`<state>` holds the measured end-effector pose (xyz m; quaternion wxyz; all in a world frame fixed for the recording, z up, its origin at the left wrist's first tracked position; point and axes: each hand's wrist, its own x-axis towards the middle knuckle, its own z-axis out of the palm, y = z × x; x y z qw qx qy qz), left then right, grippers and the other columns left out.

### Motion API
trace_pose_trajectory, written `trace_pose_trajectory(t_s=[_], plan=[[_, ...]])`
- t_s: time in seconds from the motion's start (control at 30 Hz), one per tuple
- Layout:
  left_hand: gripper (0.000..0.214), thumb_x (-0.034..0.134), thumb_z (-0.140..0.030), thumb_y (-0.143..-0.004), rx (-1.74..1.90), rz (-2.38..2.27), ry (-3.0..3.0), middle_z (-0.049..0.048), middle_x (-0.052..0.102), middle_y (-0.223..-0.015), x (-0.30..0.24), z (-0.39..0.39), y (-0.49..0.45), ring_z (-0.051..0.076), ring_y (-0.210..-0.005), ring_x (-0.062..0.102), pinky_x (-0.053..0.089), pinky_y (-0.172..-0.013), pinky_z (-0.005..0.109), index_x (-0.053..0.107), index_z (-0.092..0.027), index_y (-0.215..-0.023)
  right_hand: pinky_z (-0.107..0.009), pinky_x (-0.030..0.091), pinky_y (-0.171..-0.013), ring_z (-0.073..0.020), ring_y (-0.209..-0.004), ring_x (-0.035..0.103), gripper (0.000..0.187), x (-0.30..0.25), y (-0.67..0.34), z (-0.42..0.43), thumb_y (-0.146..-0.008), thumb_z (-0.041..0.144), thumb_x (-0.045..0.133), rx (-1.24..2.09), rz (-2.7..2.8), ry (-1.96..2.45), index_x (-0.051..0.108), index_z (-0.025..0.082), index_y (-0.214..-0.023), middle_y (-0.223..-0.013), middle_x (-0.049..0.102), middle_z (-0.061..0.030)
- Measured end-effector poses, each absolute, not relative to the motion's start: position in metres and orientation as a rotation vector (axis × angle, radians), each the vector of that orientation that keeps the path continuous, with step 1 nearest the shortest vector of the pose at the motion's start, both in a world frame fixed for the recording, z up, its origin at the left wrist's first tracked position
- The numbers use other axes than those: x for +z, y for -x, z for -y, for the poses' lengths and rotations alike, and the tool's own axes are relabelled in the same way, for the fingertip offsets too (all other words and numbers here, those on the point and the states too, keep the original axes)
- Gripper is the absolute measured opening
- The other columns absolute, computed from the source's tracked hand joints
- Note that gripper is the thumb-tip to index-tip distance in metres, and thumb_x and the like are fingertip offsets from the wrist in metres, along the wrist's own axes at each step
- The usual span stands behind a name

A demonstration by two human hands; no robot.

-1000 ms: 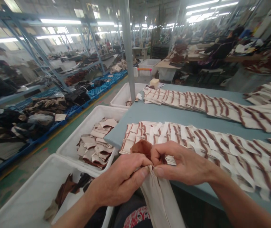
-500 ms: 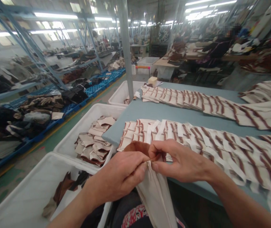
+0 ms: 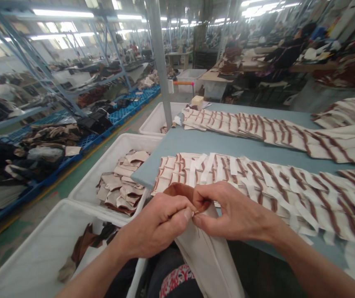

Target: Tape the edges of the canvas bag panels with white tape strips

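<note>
My left hand (image 3: pixel 155 225) and my right hand (image 3: pixel 233 215) meet at the near edge of the blue table (image 3: pixel 196 142), both pinching the top of a cream fabric piece with a brown end (image 3: pixel 205 256). The cream part hangs down toward my lap. The brown end folds over between my thumbs. Just beyond my hands lies a long overlapping row of cream pieces with brown stripes (image 3: pixel 273 186). A second such row (image 3: pixel 258 130) lies farther back on the table.
White bins stand to the left: a near one (image 3: pixel 40 256) with a few brown scraps, a middle one (image 3: pixel 109 165) with cream pieces, a far one (image 3: pixel 155 120). A grey pole (image 3: pixel 160 66) rises by the table's corner. Shelves with fabric line the left aisle.
My hands have closed a little tighter together on the fabric's top edge. The view has tilted slightly downward; the rows on the table have not moved.
</note>
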<state>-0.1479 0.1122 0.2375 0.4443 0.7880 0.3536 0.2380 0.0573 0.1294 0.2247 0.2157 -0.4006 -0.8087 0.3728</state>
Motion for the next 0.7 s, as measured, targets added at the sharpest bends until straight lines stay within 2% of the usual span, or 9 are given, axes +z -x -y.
trace_pose_trajectory(t_s=[0.1,0.2,0.43,0.7], plan=[[0.032,0.052,-0.032,-0.098,0.612,-0.849,-1.841,-0.0043,0.048,-0.066,0.232,-0.115,0.144,0.009,-0.062,0.043,0.034,-0.060,0.021,0.060,-0.014,-0.072,-0.025,0.029,-0.058,-0.0104,-0.061,0.047,0.009,0.222,-0.060,-0.130,-0.070,0.020,0.061,1.031,2.232,1.124,0.052,0.019,-0.068,-0.063,0.054,0.0056],[0.026,0.063,-0.033,-0.093,0.610,-0.845,-1.743,-0.0033,0.054,-0.069,0.224,-0.118,0.143,0.009,-0.063,0.045,0.034,-0.058,0.021,0.066,-0.012,-0.077,-0.024,0.031,-0.059,-0.0102,-0.063,0.048,0.011,0.222,-0.065,-0.134,-0.072,0.019,0.064,1.096,2.229,1.091,0.053,0.019,-0.071,-0.065,0.055,0.0059],[0.029,0.058,-0.033,-0.096,0.586,-0.867,-1.689,-0.0002,0.062,-0.072,0.217,-0.121,0.150,0.011,-0.066,0.052,0.038,-0.061,0.021,0.071,-0.012,-0.082,-0.021,0.035,-0.059,-0.0088,-0.064,0.048,0.015,0.225,-0.078,-0.143,-0.089,0.027,0.066,1.386,2.212,0.896,0.060,0.017,-0.079,-0.071,0.057,0.0054],[0.017,0.058,-0.020,-0.090,0.554,-0.946,-1.792,-0.0027,0.063,-0.069,0.226,-0.129,0.150,0.009,-0.064,0.053,0.041,-0.062,0.019,0.069,-0.014,-0.079,-0.019,0.038,-0.059,-0.0085,-0.065,0.051,0.011,0.226,-0.076,-0.150,-0.093,0.023,0.062,1.357,2.181,0.867,0.064,0.017,-0.084,-0.075,0.062,0.0038]])
